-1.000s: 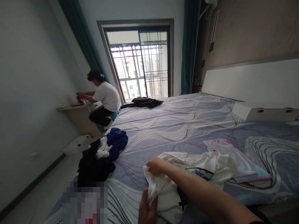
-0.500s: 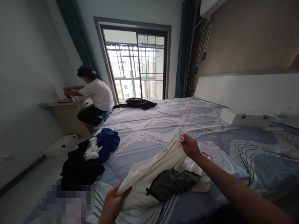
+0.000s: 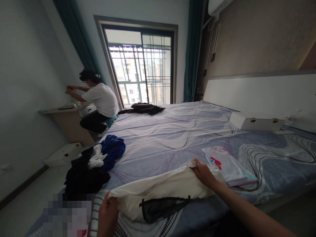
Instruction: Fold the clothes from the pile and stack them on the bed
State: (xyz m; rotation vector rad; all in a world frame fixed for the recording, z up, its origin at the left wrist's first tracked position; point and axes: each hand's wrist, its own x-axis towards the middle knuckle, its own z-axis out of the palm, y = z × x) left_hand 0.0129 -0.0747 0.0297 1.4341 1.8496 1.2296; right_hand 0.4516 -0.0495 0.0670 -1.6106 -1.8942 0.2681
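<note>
A white garment (image 3: 160,189) with a black mesh panel lies stretched across the near edge of the bed (image 3: 177,131). My left hand (image 3: 108,212) is closed on its left end, low in the view. My right hand (image 3: 202,172) pinches its right end, just left of a folded white garment with a pink print (image 3: 227,164). The cloth is pulled out lengthwise between the two hands and rests on the sheet.
A heap of black, white and blue clothes (image 3: 96,166) lies at the bed's left edge. A dark garment (image 3: 144,108) sits at the far side. A white box (image 3: 256,121) lies at right. Another person (image 3: 98,102) sits at a desk (image 3: 66,113) by the window.
My hands have drawn apart, spreading the bunched white garment out long, and have lowered it onto the bed. The person at the desk has raised both hands toward the wall.
</note>
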